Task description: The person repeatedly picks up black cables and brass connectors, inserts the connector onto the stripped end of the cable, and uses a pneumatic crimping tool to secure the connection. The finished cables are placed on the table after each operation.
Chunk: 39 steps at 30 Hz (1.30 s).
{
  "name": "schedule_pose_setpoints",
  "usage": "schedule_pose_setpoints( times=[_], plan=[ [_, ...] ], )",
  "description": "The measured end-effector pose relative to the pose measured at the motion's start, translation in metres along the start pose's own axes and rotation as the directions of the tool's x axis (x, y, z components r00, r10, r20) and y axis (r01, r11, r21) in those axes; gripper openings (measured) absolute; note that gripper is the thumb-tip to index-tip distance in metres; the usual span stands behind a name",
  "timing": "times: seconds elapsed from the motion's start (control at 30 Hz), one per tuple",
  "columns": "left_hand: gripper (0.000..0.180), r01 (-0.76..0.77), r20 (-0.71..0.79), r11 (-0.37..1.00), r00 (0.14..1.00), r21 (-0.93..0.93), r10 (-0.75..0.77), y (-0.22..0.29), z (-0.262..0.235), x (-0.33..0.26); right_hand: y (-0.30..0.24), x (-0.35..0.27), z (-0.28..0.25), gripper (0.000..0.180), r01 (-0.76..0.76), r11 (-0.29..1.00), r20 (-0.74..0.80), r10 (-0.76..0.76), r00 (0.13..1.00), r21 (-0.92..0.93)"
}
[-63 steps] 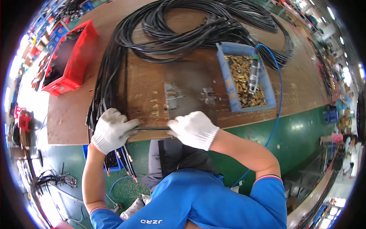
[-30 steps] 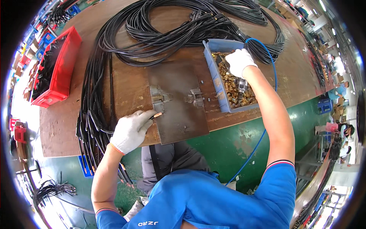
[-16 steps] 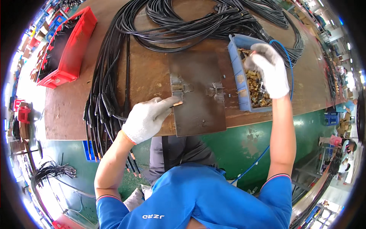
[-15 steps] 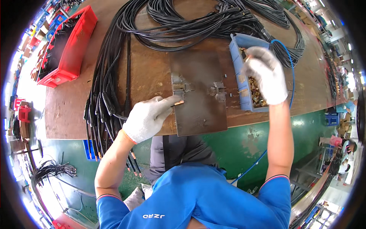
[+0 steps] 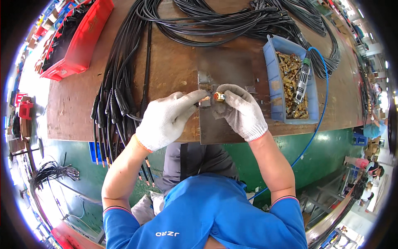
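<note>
My left hand [image 5: 168, 118], in a white glove, is closed on the bare copper end of a cable [image 5: 204, 99]. My right hand [image 5: 244, 110], gloved too, pinches a small brass fitting [image 5: 219, 96] between thumb and fingers. The fitting faces the copper end with a narrow gap between them. Both hands are over a dark metal plate [image 5: 224, 133] at the table's near edge. A blue bin [image 5: 272, 81] to the right holds many brass fittings [image 5: 288, 66]. On them lies a silver air tool [image 5: 302, 83].
Bundles of black cables [image 5: 118, 70] run along the table [image 5: 70, 116] and hang over its near edge at left. A red bin [image 5: 85, 45] of black parts stands at far left. A blue air hose [image 5: 326, 99] loops around the bin and down past my right arm.
My right hand has come from the blue bin to the left, now with a brass fitting, and meets the copper end. My left hand has shifted slightly right and up.
</note>
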<state>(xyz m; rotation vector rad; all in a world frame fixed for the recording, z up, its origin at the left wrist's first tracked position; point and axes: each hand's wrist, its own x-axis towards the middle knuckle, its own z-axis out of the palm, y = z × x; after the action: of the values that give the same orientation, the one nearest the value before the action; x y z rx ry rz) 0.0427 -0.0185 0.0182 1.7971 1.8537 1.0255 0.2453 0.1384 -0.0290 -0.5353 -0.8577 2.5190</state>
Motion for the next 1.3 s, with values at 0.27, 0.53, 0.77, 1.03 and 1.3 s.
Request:
schedule_pose_setpoints(
  times=[0.27, 0.53, 0.77, 1.03, 1.3],
  plan=[
    [0.045, -0.003, -0.019, 1.0, 1.0, 0.008, 0.003, -0.004, 0.002, -0.001, 0.007, 0.003, 0.004, 0.026, -0.016, 1.0, 0.023, 0.016, 1.0, -0.005],
    [0.046, 0.015, 0.002, 1.0, 1.0, 0.021, -0.015, -0.003, 0.002, -0.002, 0.005, 0.002, 0.01, 0.026, -0.036, 0.999, 0.005, 0.036, 0.999, -0.026],
    [0.043, 0.006, 0.075, 0.991, 0.997, 0.136, -0.016, -0.009, 0.007, -0.004, 0.0, 0.002, 0.013, 0.023, -0.033, 0.926, -0.134, -0.019, 0.991, -0.375],
    [0.024, 0.005, 0.023, 0.986, 1.0, 0.164, -0.009, -0.024, 0.016, -0.003, 0.002, 0.011, 0.02, 0.017, -0.012, 0.722, -0.096, -0.075, 0.992, -0.692],
    [0.021, 0.021, 0.0, 0.967, 1.0, 0.253, -0.022, -0.029, 0.016, 0.009, 0.006, 0.025, 0.011, 0.016, 0.176, 0.335, 0.077, -0.287, 0.955, -0.926]
  ],
)
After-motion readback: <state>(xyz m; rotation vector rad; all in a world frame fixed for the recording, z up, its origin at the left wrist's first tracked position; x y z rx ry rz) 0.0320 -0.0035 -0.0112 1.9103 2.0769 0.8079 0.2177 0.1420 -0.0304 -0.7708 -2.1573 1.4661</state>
